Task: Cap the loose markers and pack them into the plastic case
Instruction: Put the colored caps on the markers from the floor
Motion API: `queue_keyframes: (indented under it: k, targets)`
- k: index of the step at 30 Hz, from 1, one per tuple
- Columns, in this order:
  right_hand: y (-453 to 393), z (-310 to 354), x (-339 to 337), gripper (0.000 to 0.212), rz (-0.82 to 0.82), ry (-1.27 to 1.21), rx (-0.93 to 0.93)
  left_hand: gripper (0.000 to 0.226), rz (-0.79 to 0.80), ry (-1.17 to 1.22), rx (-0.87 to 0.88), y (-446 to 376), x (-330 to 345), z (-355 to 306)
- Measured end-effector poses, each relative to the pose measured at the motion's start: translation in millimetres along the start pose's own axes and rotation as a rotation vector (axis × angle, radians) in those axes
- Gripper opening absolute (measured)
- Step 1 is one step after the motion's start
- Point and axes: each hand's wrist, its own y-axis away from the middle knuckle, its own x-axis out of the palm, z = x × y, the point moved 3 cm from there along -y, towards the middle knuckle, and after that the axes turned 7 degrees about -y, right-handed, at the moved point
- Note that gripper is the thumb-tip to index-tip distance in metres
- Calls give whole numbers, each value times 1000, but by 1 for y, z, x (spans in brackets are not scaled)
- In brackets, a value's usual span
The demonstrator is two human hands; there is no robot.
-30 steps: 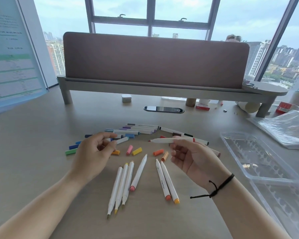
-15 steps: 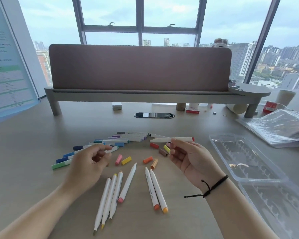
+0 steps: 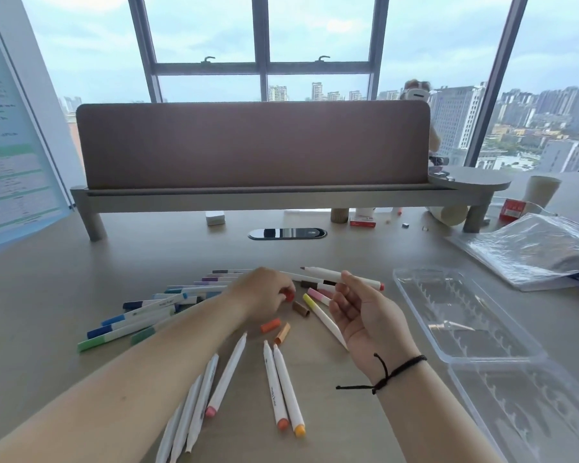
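Note:
My right hand pinches an uncapped white marker with a red end, held level above the desk. My left hand reaches across the desk and closes its fingers on a red cap lying there. Loose caps lie nearby: a brown cap, an orange cap and a tan cap. Several uncapped white markers lie in front of me. A row of capped markers fans out to the left. The clear plastic case lies open on the right, holding no markers.
A grey desk shelf with a brown divider spans the back. A crinkled clear plastic bag lies at the far right. Small boxes and a cable port sit under the shelf. A poster board leans at the left.
My left hand has moved right, from beside the pink and yellow caps to the red cap. The right hand still holds the same marker, slightly more to the right.

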Motion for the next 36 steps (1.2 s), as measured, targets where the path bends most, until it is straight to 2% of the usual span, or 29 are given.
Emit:
queue_keyframes:
  k: [5,10,14,16,19,27,36]
  targets:
    - [-3,-4,-1,9,1,25,16,21,-108,39,-14,15,-11,4]
    - [-4,-12,2,15,20,88,45,17,-293,498,-188,71,-31,16]
    - [9,-27,13,5,111,181,104,14,-305,841,-303,120,-39,20]
    - [16,-35,19,8,177,245,120,14,-292,1034,-328,139,-39,21]
    - [26,-46,26,16,249,303,137,22,-319,1198,-334,160,-37,25]
    - [33,-57,31,11,315,361,123,25,-390,1257,-313,171,-33,31]
    - [40,-64,31,16,365,432,149,20,-400,1259,-288,169,-28,21]
